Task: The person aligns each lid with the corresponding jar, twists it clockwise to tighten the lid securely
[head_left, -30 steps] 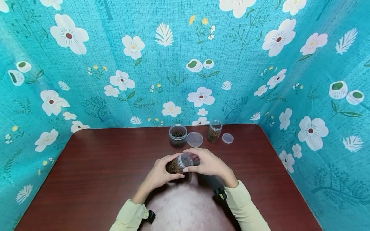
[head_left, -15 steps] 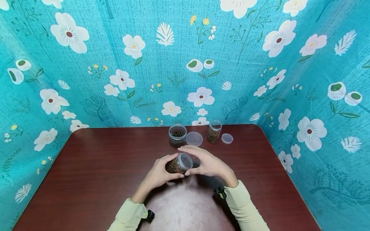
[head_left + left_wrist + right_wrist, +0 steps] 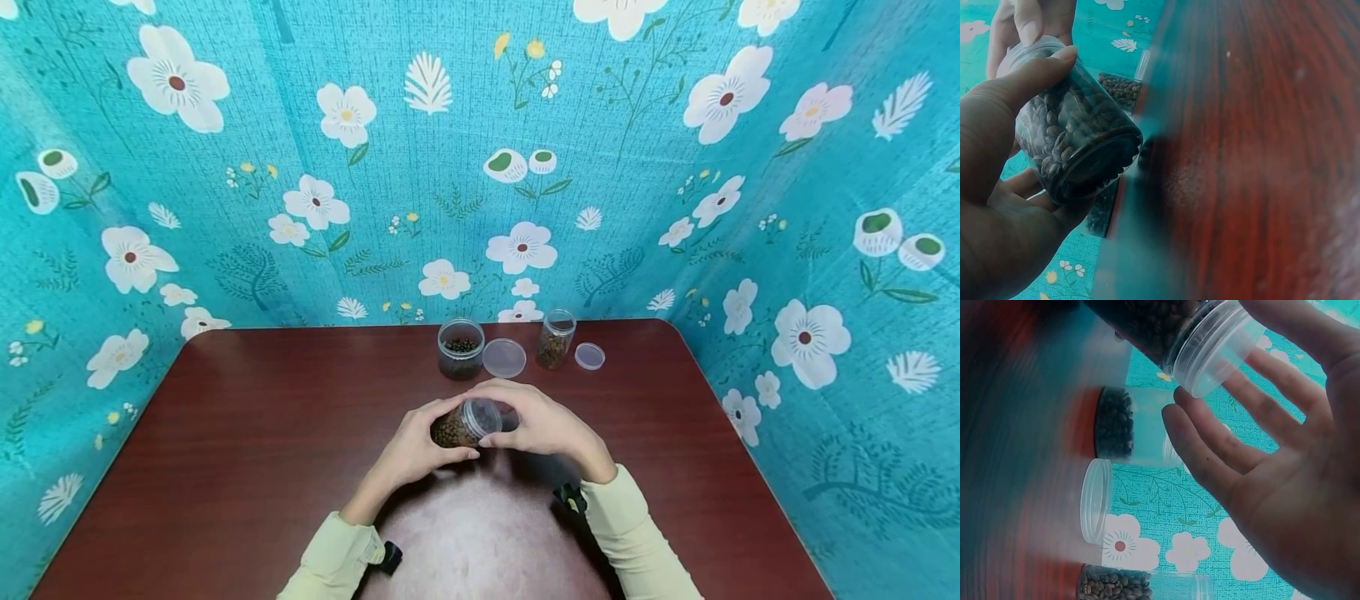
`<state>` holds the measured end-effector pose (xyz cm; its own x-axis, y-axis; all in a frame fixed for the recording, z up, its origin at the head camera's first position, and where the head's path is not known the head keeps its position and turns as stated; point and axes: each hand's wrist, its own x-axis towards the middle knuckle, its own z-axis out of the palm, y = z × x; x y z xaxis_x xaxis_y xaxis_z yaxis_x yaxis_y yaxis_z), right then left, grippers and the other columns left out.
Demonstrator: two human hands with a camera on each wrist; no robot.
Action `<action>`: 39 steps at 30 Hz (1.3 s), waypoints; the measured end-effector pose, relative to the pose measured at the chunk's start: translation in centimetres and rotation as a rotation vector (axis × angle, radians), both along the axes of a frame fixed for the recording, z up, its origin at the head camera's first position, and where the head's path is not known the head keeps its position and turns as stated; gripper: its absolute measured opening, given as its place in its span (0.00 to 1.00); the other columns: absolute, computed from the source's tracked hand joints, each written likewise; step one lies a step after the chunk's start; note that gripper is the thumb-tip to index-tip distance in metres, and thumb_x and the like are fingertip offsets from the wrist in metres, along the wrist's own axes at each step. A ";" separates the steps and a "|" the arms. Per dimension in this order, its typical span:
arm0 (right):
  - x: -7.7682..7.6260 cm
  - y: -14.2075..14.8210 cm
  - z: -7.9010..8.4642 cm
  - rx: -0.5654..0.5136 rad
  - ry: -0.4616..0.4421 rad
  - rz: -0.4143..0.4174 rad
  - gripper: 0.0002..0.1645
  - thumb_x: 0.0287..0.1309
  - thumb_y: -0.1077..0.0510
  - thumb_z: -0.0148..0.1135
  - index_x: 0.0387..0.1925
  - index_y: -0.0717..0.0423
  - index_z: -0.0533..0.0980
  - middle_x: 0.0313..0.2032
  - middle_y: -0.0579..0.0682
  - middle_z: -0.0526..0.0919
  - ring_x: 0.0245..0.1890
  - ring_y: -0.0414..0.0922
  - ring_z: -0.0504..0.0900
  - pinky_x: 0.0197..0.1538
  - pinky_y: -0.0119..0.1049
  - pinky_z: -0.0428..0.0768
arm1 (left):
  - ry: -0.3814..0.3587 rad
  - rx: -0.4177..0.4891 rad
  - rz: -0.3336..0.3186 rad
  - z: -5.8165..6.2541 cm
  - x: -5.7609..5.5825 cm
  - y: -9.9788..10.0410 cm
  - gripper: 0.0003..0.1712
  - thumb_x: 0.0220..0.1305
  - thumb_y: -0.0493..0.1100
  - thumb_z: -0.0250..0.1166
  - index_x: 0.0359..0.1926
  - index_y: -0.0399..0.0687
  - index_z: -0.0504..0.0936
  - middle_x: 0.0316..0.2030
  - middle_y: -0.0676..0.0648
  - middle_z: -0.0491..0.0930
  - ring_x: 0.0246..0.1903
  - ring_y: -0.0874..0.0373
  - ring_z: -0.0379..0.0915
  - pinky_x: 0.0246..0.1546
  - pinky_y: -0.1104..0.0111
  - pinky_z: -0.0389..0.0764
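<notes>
A clear jar of coffee beans (image 3: 450,431) is held tilted above the table, its screw lid (image 3: 485,416) facing right. My left hand (image 3: 412,447) grips the jar's body, with thumb and fingers on opposite sides. At the lid, my right hand (image 3: 546,423) curls round the rim, thumb at the near edge and fingers at the far edge. In the left wrist view the jar's base (image 3: 1100,164) points towards the table. The right wrist view shows the translucent lid (image 3: 1215,353) seated on the jar, between the thumb and spread fingers.
Behind the hands stand a wide uncovered jar (image 3: 460,367) with dark beans and a narrower uncovered jar (image 3: 553,351) with brown contents. A large lid (image 3: 505,358) lies between them, a small lid (image 3: 590,357) at the right. A floral curtain (image 3: 390,208) borders the dark red table (image 3: 285,433).
My right fingers spread off the lid half a second ago and have come back round it. The left hand and the jar have hardly moved.
</notes>
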<state>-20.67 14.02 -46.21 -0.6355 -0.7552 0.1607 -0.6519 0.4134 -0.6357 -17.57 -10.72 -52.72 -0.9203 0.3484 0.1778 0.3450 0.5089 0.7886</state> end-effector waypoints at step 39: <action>0.1 -0.3 -0.3 0.041 0.048 -0.030 0.49 0.56 0.50 0.81 0.76 0.43 0.68 0.74 0.46 0.73 0.74 0.46 0.73 0.71 0.51 0.77 | 0.015 0.003 0.005 0.2 0.0 -0.3 0.46 0.51 0.53 0.85 0.71 0.58 0.77 0.62 0.51 0.85 0.58 0.58 0.83 0.59 0.62 0.82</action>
<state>-20.53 13.73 -46.52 -0.6503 -0.7424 0.1609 -0.6680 0.4580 -0.5865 -17.58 -11.01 -52.57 -0.9194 0.3428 0.1929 0.3542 0.5085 0.7848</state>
